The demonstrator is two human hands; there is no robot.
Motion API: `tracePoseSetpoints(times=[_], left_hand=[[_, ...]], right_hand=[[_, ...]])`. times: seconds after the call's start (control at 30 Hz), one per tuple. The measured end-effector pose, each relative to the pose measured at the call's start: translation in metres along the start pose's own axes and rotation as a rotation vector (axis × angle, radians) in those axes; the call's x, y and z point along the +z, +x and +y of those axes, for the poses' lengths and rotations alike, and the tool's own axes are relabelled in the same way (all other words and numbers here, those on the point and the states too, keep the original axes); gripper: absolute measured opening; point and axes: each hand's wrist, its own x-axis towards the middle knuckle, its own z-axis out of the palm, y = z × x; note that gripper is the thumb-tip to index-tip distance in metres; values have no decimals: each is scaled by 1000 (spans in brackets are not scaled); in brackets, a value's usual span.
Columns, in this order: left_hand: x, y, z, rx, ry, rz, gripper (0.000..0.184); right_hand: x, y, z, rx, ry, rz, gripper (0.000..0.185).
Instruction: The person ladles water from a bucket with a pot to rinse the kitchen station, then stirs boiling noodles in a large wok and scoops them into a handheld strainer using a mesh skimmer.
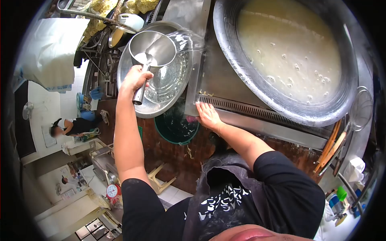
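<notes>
My left hand [136,78] is closed round the handle of a deep metal dipper [157,50]. The dipper is over a round metal basin [183,82] of clear water, and a blurred splash shows just right of its rim. My right hand [208,115] lies with its fingers stretched out on the metal edge of the counter [237,120], holding nothing. A large dark-rimmed wok [281,108] with cloudy, bubbly liquid stands on the right.
Below the basin, a green tub [171,134] stands on the brown floor. Wooden-handled tools [331,148] and a wire strainer [362,108] are at the right. A person [74,126] is at the far left. A beige stool [161,178] stands behind.
</notes>
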Motion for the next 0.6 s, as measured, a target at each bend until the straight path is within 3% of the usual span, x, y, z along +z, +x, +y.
tracePoseSetpoints(times=[0.17, 0.3, 0.37, 0.43, 0.5, 0.6], left_hand=[[18, -26, 5, -7, 76, 67, 21], [46, -31, -4, -67, 233, 38, 38], [64, -30, -21, 145, 486, 161, 44], [80, -40, -17, 138, 475, 184, 44], [92, -56, -7, 201, 587, 224, 28], [105, -62, -19, 166, 653, 248, 30]], right_hand=[[12, 12, 20, 20, 324, 260, 54], [40, 72, 69, 420, 416, 318, 60], [25, 118, 83, 554, 527, 371, 64], [39, 171, 104, 554, 377, 431, 69], [16, 201, 105, 560, 517, 474, 68], [15, 223, 97, 653, 716, 444, 67]])
